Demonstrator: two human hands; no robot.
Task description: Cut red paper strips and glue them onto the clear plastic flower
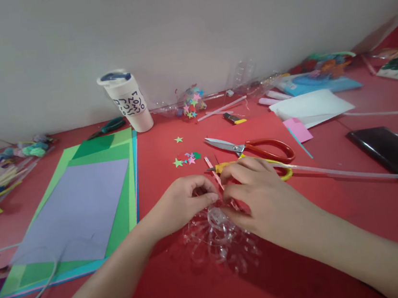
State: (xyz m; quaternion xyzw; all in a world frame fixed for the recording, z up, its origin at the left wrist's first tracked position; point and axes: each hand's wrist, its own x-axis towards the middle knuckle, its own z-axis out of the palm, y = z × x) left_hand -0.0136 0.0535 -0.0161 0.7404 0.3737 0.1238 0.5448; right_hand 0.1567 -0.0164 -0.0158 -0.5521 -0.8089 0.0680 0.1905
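Observation:
My left hand [187,201] and my right hand [255,190] meet over a clear plastic piece cut into curled strips [219,240] that lies on the red table. Both hands have their fingers pinched together at the top of that piece, near a thin pink strip [214,173]. What exactly sits between the fingertips is too small to make out. Just beyond my right hand lie red-handled scissors [257,147] and a yellow-handled tool [281,170]. Small paper stars [187,159] are scattered ahead of my left hand.
A stack of green, blue and lilac paper sheets [83,206] lies at the left. A white lidded cup [130,102] stands by the wall. A black phone [392,156] and a long clear stick [358,175] lie at the right. Craft clutter lines both far edges.

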